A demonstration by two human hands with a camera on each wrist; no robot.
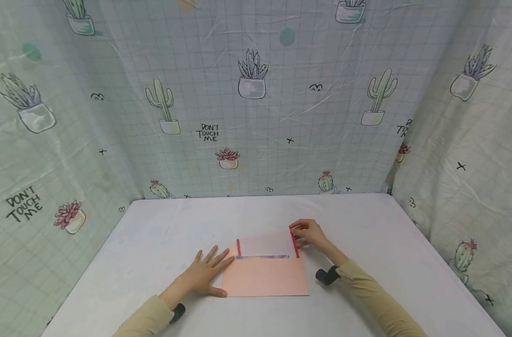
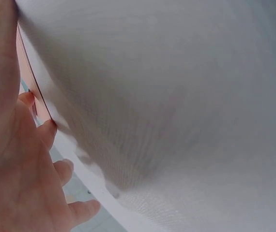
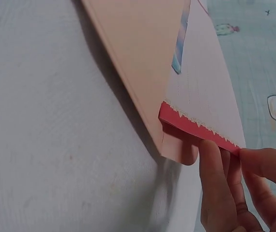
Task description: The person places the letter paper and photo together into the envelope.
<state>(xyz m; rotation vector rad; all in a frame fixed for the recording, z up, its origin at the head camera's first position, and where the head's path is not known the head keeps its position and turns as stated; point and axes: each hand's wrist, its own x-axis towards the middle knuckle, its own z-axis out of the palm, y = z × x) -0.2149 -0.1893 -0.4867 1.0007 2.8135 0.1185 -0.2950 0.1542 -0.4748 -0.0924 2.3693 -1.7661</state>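
Observation:
A peach paper envelope (image 1: 266, 277) lies on the white table, its pocket facing up. Out of its upper opening stands a pale pink sheet (image 1: 266, 242) with red strips along both ends; its lower part is hidden in the pocket. My left hand (image 1: 205, 272) rests spread on the envelope's left edge, fingers straight. At the sheet's upper right, my right hand (image 1: 309, 233) pinches the red lace-edged strip (image 3: 191, 124) between thumb and fingers. A blue-purple band (image 1: 262, 257) crosses the sheet just above the pocket's edge.
The white table (image 1: 163, 234) reaches back to a cactus-print cloth (image 1: 256, 121) that hangs behind and on both sides. A black wrist device sits under each forearm, one near the right sleeve (image 1: 365, 290).

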